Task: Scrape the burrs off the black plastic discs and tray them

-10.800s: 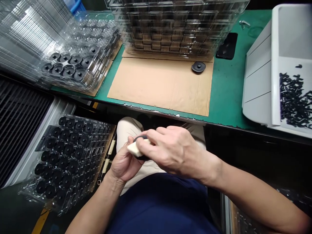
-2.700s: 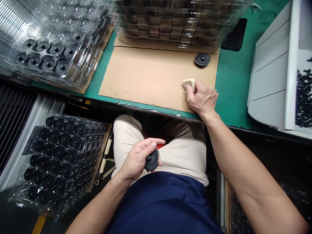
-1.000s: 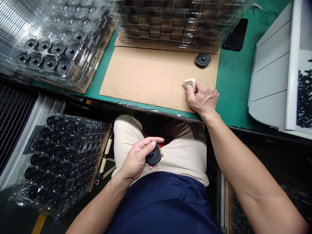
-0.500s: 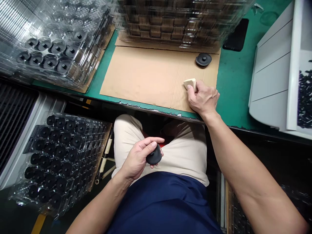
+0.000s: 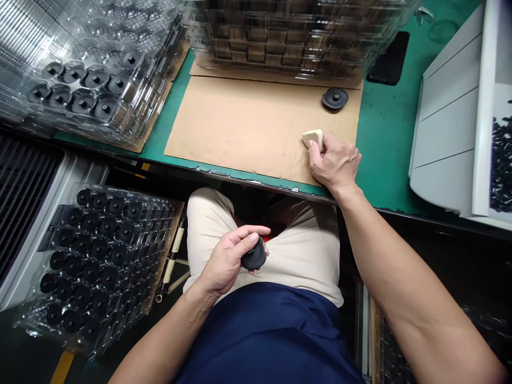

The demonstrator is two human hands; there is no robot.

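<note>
Over the lap, the left hand (image 5: 226, 261) has its grip closed on a black round disc (image 5: 253, 256), thumb across the top, underside hidden. The right hand (image 5: 334, 162) is clamped on a cream foam block (image 5: 313, 138), covering most of it, near the right edge of a cardboard sheet (image 5: 240, 128) on the green tabletop (image 5: 384, 133). Another black disc (image 5: 335, 98) lies near the sheet's far right corner.

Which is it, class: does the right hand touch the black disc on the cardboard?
Apart: the head view shows bare cardboard between the right hand and the black disc.
</note>
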